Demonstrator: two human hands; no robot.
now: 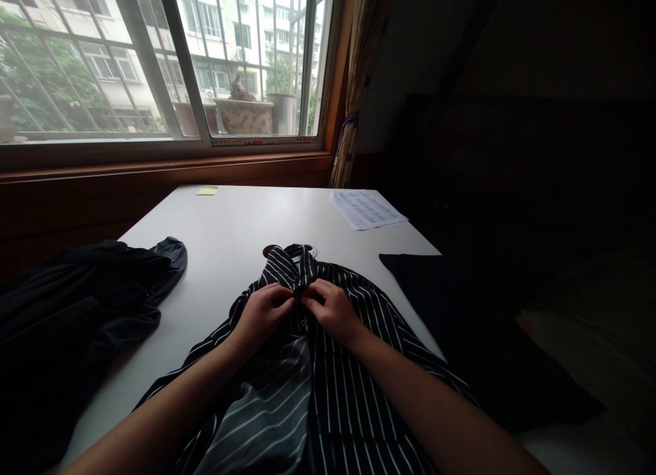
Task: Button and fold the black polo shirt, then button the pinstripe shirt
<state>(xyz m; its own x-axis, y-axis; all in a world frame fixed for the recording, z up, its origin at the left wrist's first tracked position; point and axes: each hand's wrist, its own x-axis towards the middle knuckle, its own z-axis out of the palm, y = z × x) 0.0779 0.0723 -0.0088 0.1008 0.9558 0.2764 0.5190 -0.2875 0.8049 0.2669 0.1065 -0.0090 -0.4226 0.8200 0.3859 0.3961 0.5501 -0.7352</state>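
Note:
A black shirt with thin white stripes (338,393) lies spread on the white table (240,222), collar away from me. My left hand (264,313) and my right hand (333,309) meet at the front opening just below the collar. Both pinch the two fabric edges together with curled fingers. A small button (304,322) shows just below my right thumb. What looks like a hanger end (271,250) pokes out at the collar.
A heap of dark clothing (76,304) covers the table's left side. Printed sheets of paper (366,209) lie at the far right corner, a yellow sticky note (207,191) at the far edge. A dark cloth (461,311) hangs off the right. Beyond is a barred window (154,65).

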